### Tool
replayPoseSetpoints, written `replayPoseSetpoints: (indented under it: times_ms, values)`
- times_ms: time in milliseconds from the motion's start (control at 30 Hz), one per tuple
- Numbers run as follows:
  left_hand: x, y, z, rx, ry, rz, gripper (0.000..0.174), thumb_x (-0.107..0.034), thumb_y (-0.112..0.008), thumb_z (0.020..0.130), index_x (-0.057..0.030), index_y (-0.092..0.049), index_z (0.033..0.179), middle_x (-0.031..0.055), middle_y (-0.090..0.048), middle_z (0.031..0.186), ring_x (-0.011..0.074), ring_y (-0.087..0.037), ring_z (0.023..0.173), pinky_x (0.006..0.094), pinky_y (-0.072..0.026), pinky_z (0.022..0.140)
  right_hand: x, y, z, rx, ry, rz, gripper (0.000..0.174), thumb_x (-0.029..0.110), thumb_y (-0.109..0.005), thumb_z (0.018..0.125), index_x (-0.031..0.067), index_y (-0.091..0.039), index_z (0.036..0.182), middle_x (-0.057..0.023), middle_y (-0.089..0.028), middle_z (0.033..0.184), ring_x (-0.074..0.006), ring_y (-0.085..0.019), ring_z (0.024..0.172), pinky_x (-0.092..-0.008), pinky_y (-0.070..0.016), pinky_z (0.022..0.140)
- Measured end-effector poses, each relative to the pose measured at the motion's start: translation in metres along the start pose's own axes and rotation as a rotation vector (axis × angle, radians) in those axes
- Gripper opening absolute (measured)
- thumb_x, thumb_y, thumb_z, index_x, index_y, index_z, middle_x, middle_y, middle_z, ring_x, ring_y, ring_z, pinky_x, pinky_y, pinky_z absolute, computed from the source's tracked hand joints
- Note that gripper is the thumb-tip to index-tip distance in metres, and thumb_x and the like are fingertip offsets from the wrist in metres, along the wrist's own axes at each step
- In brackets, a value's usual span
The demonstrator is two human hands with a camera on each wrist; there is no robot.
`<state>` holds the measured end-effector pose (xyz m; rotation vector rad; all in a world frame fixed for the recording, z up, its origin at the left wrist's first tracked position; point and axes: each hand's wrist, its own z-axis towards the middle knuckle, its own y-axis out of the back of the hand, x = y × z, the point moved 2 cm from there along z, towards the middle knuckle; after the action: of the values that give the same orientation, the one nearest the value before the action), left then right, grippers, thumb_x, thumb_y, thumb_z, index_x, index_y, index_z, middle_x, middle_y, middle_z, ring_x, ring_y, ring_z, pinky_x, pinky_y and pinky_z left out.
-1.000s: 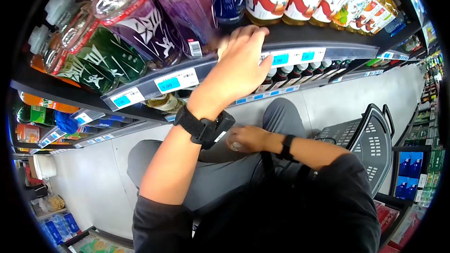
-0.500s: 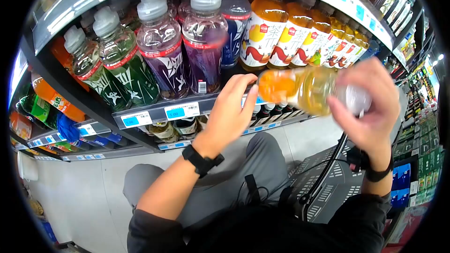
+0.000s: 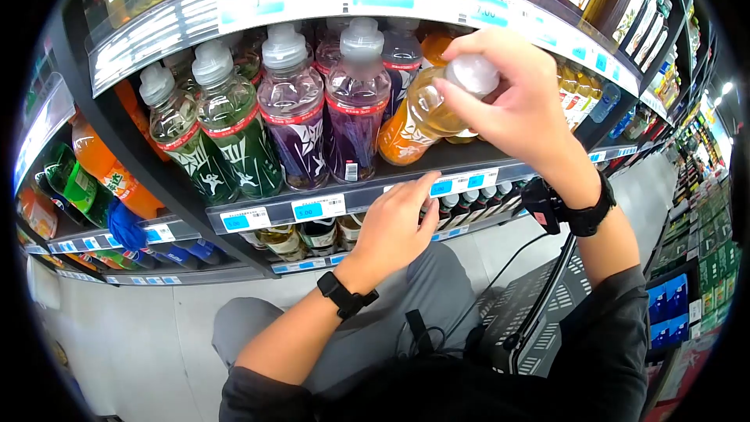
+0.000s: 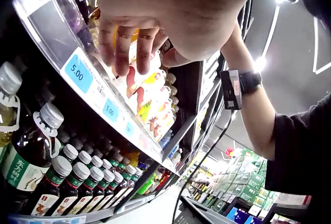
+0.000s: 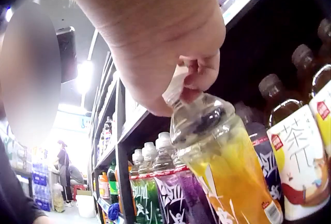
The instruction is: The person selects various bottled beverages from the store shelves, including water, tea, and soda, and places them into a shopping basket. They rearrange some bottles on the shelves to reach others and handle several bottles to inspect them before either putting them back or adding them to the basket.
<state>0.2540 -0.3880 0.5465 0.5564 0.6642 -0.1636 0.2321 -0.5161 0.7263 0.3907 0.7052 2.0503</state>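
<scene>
Farthest to the left of both hands stand the green bottles [image 3: 223, 141], upright on the shelf [image 3: 258, 215]; next to them, above the left hand, the purple bottles [image 3: 301, 121] stand in their rows, also upright. The left hand [image 3: 391, 227] lies at the front edge of the shelf with its fingers stretched out against the price rail, gripping nothing. Up and to its right, the orange-yellow bottle [image 3: 418, 121] hangs tilted; its base points down and in toward the shelf just beside the purple bottles, and its neck leans out toward the right hand [image 3: 516, 109]. That hand is clamped on the bottle's white cap, fingers and thumb pinching it from above. Whether the base already touches the shelf board I cannot tell. To the right of that hand a row of tea bottles [image 3: 582, 82] runs on along the shelf; below the right wrist a dark basket [image 3: 547, 320] sits by the person's knee.

By my judgement the shelving of this bottle is well on but not finished; it is lifted to the gap, while standing it upright, sliding it back and letting go remain.
</scene>
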Motion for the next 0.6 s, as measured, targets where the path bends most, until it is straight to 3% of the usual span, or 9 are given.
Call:
replayPoseSetpoints:
  times_ms: [67,200,267,300,333,400,533,567,600]
  values:
    - [0.004,0.001,-0.002,0.034,0.237,-0.151,0.04,-0.005,-0.059,0.088,-0.0017,-0.051,0.127,0.0118,-0.062,0.084,0.0243,-0.062,0.077,0.0348,-0.0495,0.071,-0.003,-0.008,-0.002,-0.007,0.03,-0.004,0.024,0.009,-0.075,0.073,0.0023,-0.063,0.093,-0.0119,-0.065,0.088,-0.0288,-0.064,0.078,-0.033,-0.0509,0.07]
    - [0.016,0.002,0.001,0.022,0.277,-0.165,0.05,-0.005,-0.059,0.089,-0.0012,-0.043,0.135,0.0104,-0.061,0.085,0.0194,-0.06,0.073,0.0301,-0.048,0.065,-0.013,-0.019,-0.01,0.008,-0.015,0.016,0.028,0.013,-0.074,0.077,0.0042,-0.063,0.102,-0.0138,-0.063,0.094,-0.0313,-0.063,0.078,-0.0357,-0.0515,0.069]
    - [0.015,0.001,0.003,0.021,0.284,-0.169,0.049,-0.006,-0.059,0.089,-0.0012,-0.044,0.135,0.01,-0.061,0.085,0.0191,-0.059,0.074,0.0302,-0.0478,0.066,-0.02,-0.024,-0.012,0.002,-0.109,-0.02,0.03,0.013,-0.072,0.08,0.0055,-0.063,0.108,-0.0159,-0.063,0.098,-0.0314,-0.064,0.08,-0.0356,-0.0516,0.069]
    - [0.013,0.001,0.003,0.019,0.285,-0.164,0.049,-0.006,-0.059,0.089,-0.0012,-0.044,0.135,0.01,-0.061,0.086,0.0192,-0.059,0.076,0.0306,-0.0478,0.067,-0.019,-0.024,-0.012,0.1,-0.297,0.043,0.029,0.01,-0.066,0.085,0.0059,-0.062,0.113,-0.0186,-0.062,0.104,-0.0351,-0.063,0.086,-0.0378,-0.0514,0.074]
    - [0.012,0.002,0.004,0.019,0.287,-0.157,0.049,-0.006,-0.059,0.089,-0.0012,-0.044,0.134,0.01,-0.061,0.087,0.0192,-0.059,0.077,0.0309,-0.0478,0.068,-0.023,-0.028,-0.012,0.093,-0.298,0.044,0.029,0.01,-0.066,0.085,0.0059,-0.062,0.113,-0.0186,-0.062,0.104,-0.0351,-0.063,0.086,-0.0378,-0.0514,0.074]
    - [0.014,0.003,0.001,0.032,0.29,-0.142,0.048,-0.006,-0.059,0.088,-0.0011,-0.045,0.134,0.01,-0.061,0.088,0.0193,-0.06,0.079,0.0313,-0.0478,0.07,-0.029,-0.035,-0.01,-0.002,-0.091,0.041,0.027,0.007,-0.06,0.088,0.0052,-0.061,0.115,-0.0206,-0.062,0.104,-0.0389,-0.062,0.091,-0.0403,-0.0507,0.078]
    - [0.024,-0.002,0.0,-0.02,0.218,-0.081,0.045,-0.006,-0.059,0.089,-0.0005,-0.046,0.131,0.0106,-0.061,0.094,0.0205,-0.06,0.084,0.0324,-0.0479,0.075,-0.04,-0.044,-0.011,0.006,-0.114,0.003,0.028,0.006,-0.056,0.09,0.0048,-0.06,0.117,-0.0226,-0.063,0.105,-0.0419,-0.061,0.095,-0.0434,-0.0508,0.081]
    - [0.019,0.0,0.002,-0.028,0.206,-0.046,0.039,-0.005,-0.059,0.087,0.0009,-0.051,0.124,0.0138,-0.059,0.1,0.0269,-0.06,0.092,0.0356,-0.0479,0.079,-0.039,-0.045,-0.013,-0.007,-0.094,-0.022,0.029,0.004,-0.056,0.089,0.0049,-0.059,0.118,-0.0224,-0.063,0.105,-0.0422,-0.06,0.097,-0.0442,-0.0504,0.083]
    - [0.017,0.002,0.004,-0.017,0.202,-0.048,0.039,-0.005,-0.059,0.087,0.0009,-0.051,0.124,0.0138,-0.059,0.1,0.0269,-0.06,0.092,0.0356,-0.0479,0.079,-0.039,-0.046,-0.014,-0.012,-0.103,-0.029,0.029,0.004,-0.056,0.089,0.0049,-0.059,0.118,-0.0224,-0.063,0.105,-0.0422,-0.06,0.097,-0.0442,-0.0504,0.083]
